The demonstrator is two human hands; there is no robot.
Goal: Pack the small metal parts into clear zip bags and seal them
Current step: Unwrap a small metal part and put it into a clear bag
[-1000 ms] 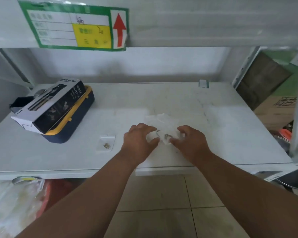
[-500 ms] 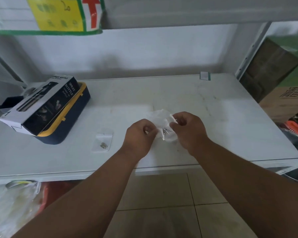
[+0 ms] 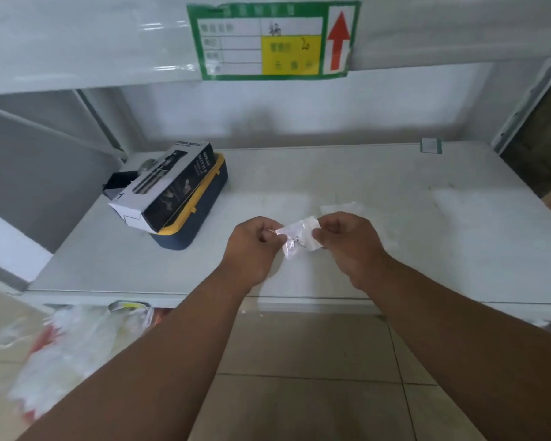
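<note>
Hands meet above the front half of the white shelf (image 3: pixel 347 173), both pinching one small clear zip bag (image 3: pixel 299 238) between them. The left hand (image 3: pixel 252 249) grips the bag's left upper corner with curled fingers, and the right hand (image 3: pixel 347 246) pinches its right edge the same way, so the bag hangs stretched between the two, raised off the shelf surface and tilted with its left corner lower. The bag is thin, glossy and slightly crumpled, and through its film a few small metal parts (image 3: pixel 296 241) show as a silvery cluster near the middle; their exact shape is too small to tell. Whether the zip strip is closed cannot be told. Behind the right hand more clear plastic (image 3: pixel 339 207) lies flat on the shelf. At the left rear of the shelf a black and white spray bottle box (image 3: pixel 166 183) rests tilted on a dark blue case with a yellow rim (image 3: pixel 201 214). A green-bordered label with a red arrow (image 3: pixel 274 39) is stuck on the shelf edge above.
</note>
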